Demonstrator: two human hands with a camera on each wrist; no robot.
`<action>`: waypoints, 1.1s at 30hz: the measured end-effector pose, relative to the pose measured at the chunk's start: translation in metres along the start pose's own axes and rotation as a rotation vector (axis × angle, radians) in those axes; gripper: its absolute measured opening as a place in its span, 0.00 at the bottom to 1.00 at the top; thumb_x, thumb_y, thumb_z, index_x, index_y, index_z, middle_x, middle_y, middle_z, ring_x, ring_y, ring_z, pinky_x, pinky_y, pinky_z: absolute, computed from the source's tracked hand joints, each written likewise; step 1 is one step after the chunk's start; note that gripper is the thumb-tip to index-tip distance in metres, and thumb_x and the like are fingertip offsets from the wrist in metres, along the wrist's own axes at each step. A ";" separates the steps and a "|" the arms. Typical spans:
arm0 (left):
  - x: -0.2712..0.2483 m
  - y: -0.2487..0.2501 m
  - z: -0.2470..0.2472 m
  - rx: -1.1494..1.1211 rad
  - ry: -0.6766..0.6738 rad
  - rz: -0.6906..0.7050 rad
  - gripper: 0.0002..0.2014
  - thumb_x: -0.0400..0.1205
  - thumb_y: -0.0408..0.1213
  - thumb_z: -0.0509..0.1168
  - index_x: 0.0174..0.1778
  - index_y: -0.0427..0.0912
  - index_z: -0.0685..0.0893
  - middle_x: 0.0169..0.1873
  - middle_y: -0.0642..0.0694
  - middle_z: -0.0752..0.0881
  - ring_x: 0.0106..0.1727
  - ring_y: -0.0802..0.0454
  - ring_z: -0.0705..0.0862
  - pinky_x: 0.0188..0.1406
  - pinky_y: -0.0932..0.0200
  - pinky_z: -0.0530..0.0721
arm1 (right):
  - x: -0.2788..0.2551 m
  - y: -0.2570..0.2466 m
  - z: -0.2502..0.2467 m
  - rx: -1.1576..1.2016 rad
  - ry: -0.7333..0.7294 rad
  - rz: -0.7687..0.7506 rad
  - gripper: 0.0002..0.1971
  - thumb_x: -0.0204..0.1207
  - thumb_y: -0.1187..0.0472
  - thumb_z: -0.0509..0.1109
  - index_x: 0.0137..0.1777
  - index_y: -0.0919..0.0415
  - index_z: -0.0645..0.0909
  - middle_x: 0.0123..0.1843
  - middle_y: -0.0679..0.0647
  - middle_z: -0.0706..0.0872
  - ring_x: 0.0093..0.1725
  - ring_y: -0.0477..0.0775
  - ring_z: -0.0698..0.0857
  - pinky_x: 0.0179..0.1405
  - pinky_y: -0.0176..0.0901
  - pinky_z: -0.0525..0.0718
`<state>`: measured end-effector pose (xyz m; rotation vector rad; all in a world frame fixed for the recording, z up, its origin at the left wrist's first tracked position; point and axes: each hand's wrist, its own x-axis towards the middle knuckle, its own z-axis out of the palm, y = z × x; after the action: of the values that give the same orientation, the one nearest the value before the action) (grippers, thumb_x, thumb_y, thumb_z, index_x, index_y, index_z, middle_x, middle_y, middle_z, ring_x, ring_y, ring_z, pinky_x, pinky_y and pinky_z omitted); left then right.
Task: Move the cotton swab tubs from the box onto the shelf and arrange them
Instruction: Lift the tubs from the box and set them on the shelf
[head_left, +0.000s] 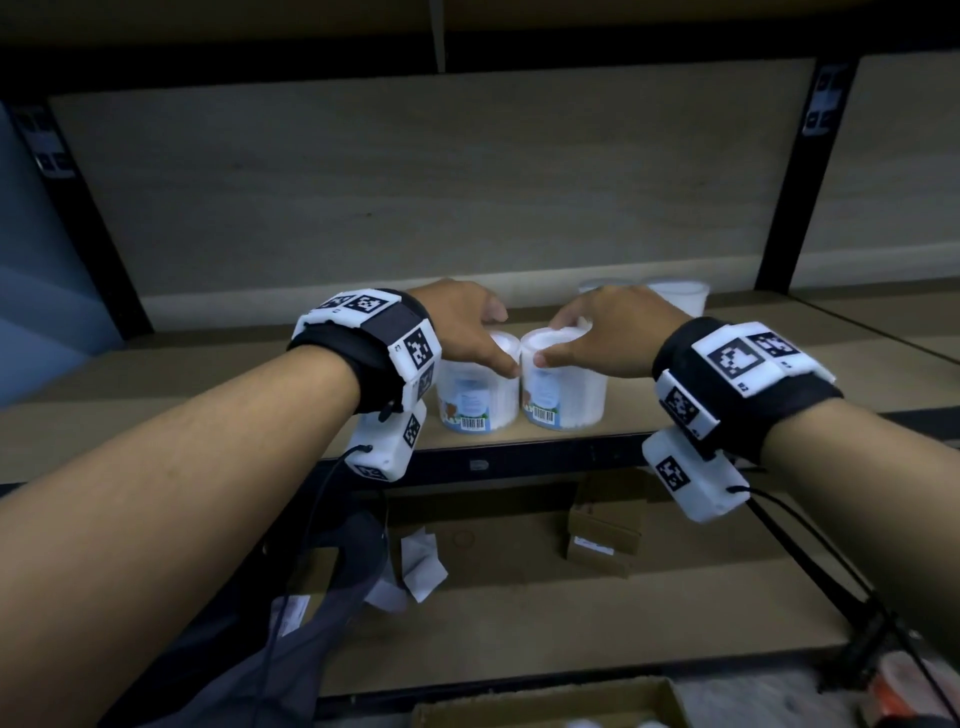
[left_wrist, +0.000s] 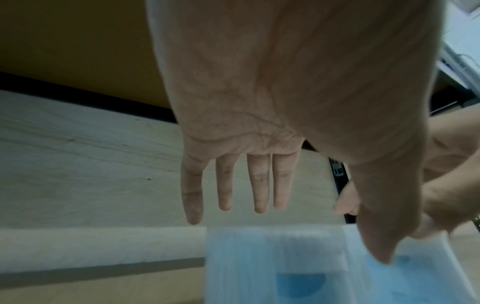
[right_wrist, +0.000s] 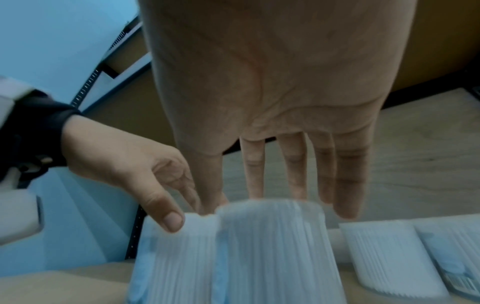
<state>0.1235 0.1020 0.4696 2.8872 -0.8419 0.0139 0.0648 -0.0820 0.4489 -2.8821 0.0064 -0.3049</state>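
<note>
Two clear cotton swab tubs with blue labels stand side by side near the front edge of the shelf (head_left: 208, 395). My left hand (head_left: 485, 335) hovers over the left tub (head_left: 475, 395), fingers straight, with the thumb touching the tub's rim. Over the right tub (head_left: 566, 395) my right hand (head_left: 576, 338) is spread the same way, its thumb at the lid edge. In the right wrist view my straight fingers (right_wrist: 296, 174) reach past the right tub (right_wrist: 272, 246). Two more tubs (head_left: 675, 297) stand at the back, behind my right hand.
The shelf's back panel (head_left: 415, 182) is close behind, and black uprights (head_left: 800, 171) frame it. The lower shelf holds a small cardboard box (head_left: 605, 535) and crumpled paper (head_left: 421, 566). An open cardboard box (head_left: 545, 709) shows at the bottom edge.
</note>
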 end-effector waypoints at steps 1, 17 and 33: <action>-0.002 0.000 -0.001 -0.005 0.004 0.016 0.38 0.72 0.57 0.75 0.76 0.48 0.75 0.73 0.54 0.78 0.72 0.53 0.77 0.63 0.62 0.71 | -0.003 0.000 -0.004 -0.007 0.007 -0.033 0.27 0.68 0.35 0.75 0.64 0.45 0.84 0.65 0.44 0.85 0.59 0.45 0.79 0.51 0.41 0.74; -0.010 0.011 -0.002 0.114 0.037 0.136 0.21 0.74 0.38 0.78 0.63 0.48 0.87 0.60 0.53 0.88 0.61 0.55 0.84 0.59 0.60 0.80 | -0.008 -0.007 0.006 -0.111 0.145 -0.144 0.14 0.69 0.63 0.79 0.50 0.43 0.90 0.54 0.49 0.87 0.52 0.53 0.85 0.55 0.51 0.86; 0.019 -0.004 0.001 0.086 0.088 0.119 0.21 0.73 0.37 0.78 0.63 0.52 0.88 0.61 0.55 0.88 0.52 0.63 0.79 0.50 0.66 0.72 | 0.018 -0.002 0.010 -0.066 0.174 -0.100 0.13 0.69 0.67 0.80 0.46 0.47 0.92 0.54 0.51 0.89 0.51 0.53 0.87 0.56 0.43 0.84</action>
<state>0.1414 0.0954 0.4693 2.8850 -1.0194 0.1926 0.0847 -0.0787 0.4435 -2.9167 -0.0989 -0.5844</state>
